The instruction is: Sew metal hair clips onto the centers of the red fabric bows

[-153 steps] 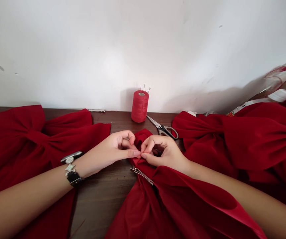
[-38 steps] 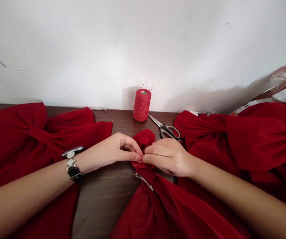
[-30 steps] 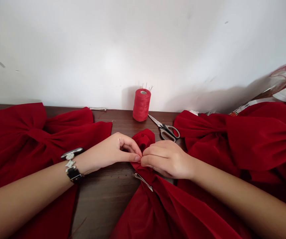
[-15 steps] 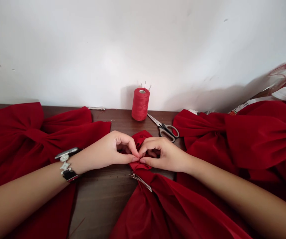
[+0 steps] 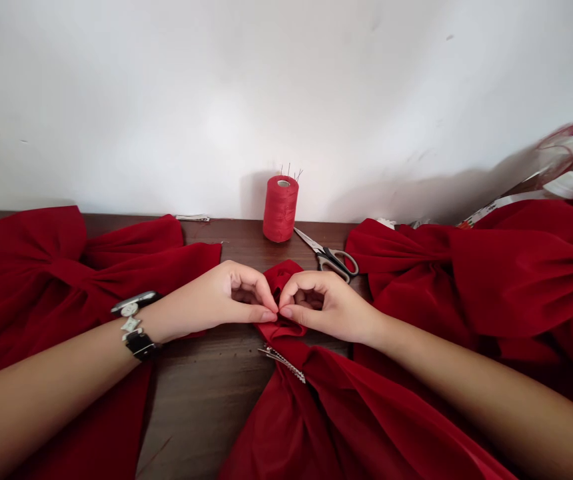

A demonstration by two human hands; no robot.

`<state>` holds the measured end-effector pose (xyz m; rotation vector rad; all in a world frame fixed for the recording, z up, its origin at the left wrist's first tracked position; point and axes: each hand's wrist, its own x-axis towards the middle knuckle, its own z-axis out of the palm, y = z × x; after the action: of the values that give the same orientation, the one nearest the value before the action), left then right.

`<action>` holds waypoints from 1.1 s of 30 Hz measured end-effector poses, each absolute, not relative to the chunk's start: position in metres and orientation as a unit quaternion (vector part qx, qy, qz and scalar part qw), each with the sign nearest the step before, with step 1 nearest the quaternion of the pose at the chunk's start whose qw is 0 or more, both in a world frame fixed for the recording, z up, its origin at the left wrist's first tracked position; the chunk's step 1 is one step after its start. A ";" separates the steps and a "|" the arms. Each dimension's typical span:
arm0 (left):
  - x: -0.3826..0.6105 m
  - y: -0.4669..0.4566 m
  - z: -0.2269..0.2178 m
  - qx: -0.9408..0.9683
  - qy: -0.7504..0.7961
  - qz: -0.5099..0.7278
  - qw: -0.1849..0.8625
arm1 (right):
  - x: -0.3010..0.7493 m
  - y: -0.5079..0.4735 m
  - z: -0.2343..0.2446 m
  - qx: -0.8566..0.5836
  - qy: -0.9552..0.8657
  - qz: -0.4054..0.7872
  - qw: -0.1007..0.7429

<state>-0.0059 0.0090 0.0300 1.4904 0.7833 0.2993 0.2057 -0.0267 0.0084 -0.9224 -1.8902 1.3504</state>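
Note:
Red fabric [image 5: 316, 413] lies gathered on the dark wooden table [image 5: 201, 393] in front of me. Its bunched top end [image 5: 281, 277] rises between my hands. My left hand [image 5: 216, 303], with a watch and bracelet at the wrist, pinches the fabric with thumb and forefinger. My right hand [image 5: 326, 310] pinches the same fold from the other side, its fingertips touching the left hand's. A metal hair clip [image 5: 282, 360] grips the gathered fabric just below the pinch.
A red thread spool [image 5: 280, 208] stuck with needles stands against the white wall. Scissors [image 5: 330, 257] lie to its right. Finished red bows lie at left [image 5: 51, 280] and right [image 5: 491, 280]. A second clip [image 5: 192, 218] rests by the wall.
My right hand has turned from lying knuckles-up over the fold to an arched pinch. Both hands have stayed at the same spot on the fabric.

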 end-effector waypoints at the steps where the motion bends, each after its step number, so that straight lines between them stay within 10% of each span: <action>1: -0.006 0.009 0.031 0.655 0.346 0.131 0.659 | 0.206 -0.027 0.009 -0.351 -0.720 0.509 0.316; 16: -0.003 0.004 0.036 0.605 0.386 0.120 0.686 | 0.202 -0.036 0.014 -0.268 -0.839 0.300 0.367; 33: -0.004 0.005 0.029 0.644 0.354 0.151 0.662 | 0.207 -0.028 0.014 -0.335 -0.771 0.440 0.317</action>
<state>-0.0039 0.0053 0.0295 1.4551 0.8002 0.3413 0.2069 -0.0275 0.0141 -0.8812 -2.0279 1.1580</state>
